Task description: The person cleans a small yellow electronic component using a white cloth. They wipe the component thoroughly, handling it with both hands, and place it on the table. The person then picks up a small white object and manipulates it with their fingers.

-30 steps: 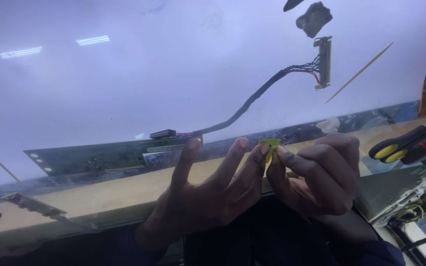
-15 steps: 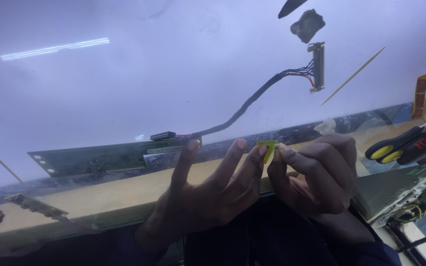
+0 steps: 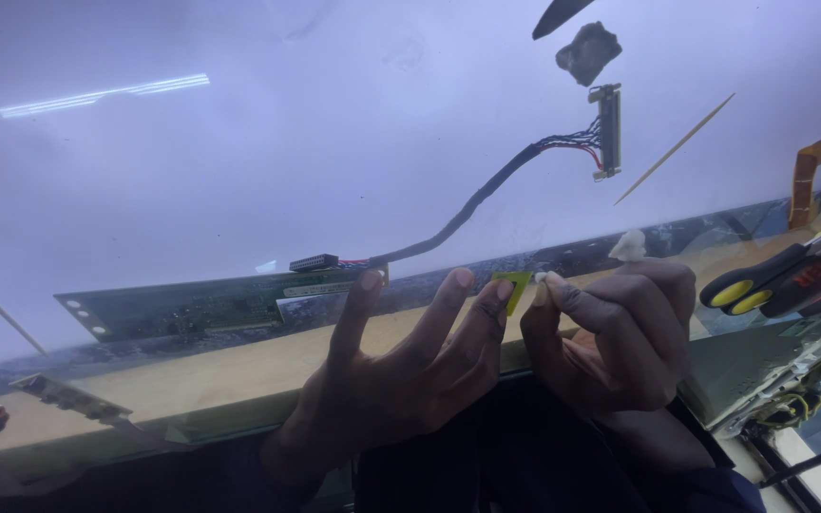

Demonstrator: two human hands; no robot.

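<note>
Pale glossy panel surface [image 3: 239,190] w/ reflected ceiling strip light [image 3: 106,95], tan bench edge [image 3: 192,375].
</note>
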